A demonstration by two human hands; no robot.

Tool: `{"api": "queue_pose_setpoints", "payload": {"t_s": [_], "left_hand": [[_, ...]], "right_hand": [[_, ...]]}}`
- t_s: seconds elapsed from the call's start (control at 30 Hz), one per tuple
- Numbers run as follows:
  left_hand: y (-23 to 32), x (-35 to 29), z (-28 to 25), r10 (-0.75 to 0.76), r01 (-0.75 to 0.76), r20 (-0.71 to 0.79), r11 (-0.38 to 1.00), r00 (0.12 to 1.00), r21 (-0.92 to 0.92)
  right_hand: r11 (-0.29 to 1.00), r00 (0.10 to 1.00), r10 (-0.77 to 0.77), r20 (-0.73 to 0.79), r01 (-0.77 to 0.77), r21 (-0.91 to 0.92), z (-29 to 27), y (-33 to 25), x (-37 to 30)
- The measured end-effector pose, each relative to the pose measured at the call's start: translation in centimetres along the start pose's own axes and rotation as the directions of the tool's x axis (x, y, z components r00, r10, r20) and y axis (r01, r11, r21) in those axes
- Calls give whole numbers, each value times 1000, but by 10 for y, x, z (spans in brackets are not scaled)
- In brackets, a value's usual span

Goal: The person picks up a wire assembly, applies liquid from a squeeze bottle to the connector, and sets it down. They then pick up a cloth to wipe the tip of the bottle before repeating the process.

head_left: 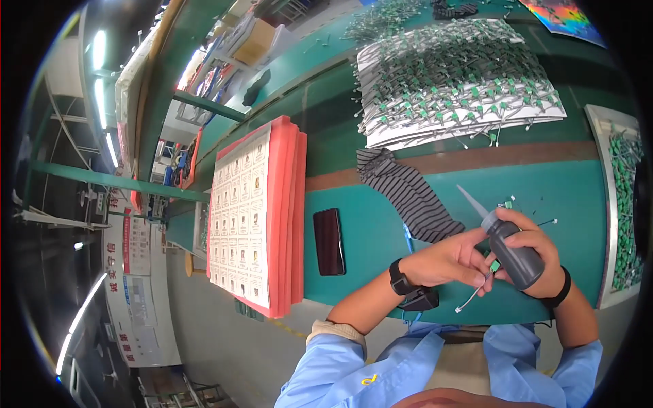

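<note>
My left hand (447, 261) pinches a small green connector (494, 266) with a thin grey cable trailing toward the table's front edge. In my right hand (541, 248) is a dark grey squeeze bottle (520, 262), tilted so that its long pointed nozzle (471, 200) aims up and to the left. The fingers of both hands nearly meet around the connector. Beyond my left hand lies a black and grey striped sleeve (411, 194) on the green table (435, 313). A few small cabled connectors (507, 202) lie on the table just past my right hand.
A stack of white sheets (408, 139) covered with green cabled connectors is at the back. Another white tray (605, 204) of green parts stands at the right. Left of my hands are a black phone (329, 241) and a stack of red foam sheets (289, 217) with a printed card sheet on top.
</note>
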State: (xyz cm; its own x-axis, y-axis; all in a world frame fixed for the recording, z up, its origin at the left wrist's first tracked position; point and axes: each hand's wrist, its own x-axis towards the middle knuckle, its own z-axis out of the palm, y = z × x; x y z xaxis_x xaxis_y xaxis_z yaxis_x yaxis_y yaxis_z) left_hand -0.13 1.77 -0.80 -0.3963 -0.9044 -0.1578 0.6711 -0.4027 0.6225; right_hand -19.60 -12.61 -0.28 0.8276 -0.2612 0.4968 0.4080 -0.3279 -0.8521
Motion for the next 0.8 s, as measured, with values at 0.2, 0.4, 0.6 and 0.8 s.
{"api": "queue_pose_setpoints", "payload": {"t_s": [0.2,0.4,0.6,0.8], "left_hand": [[5,5,2,53,-50,-109,998,993,33],[4,1,-6,7,29,-136,966,991,258],[-1,3,9,-25,51,-133,979,991,196],[-3,-6,3,392,-205,-355,863,849,461]], "right_hand": [[996,998,23,-62,-17,91,1,12,5],[998,975,8,-224,6,63,9,7,5],[998,971,47,-235,-35,56,7,0,-9],[992,939,-82,-333,108,60,6,7,11]]}}
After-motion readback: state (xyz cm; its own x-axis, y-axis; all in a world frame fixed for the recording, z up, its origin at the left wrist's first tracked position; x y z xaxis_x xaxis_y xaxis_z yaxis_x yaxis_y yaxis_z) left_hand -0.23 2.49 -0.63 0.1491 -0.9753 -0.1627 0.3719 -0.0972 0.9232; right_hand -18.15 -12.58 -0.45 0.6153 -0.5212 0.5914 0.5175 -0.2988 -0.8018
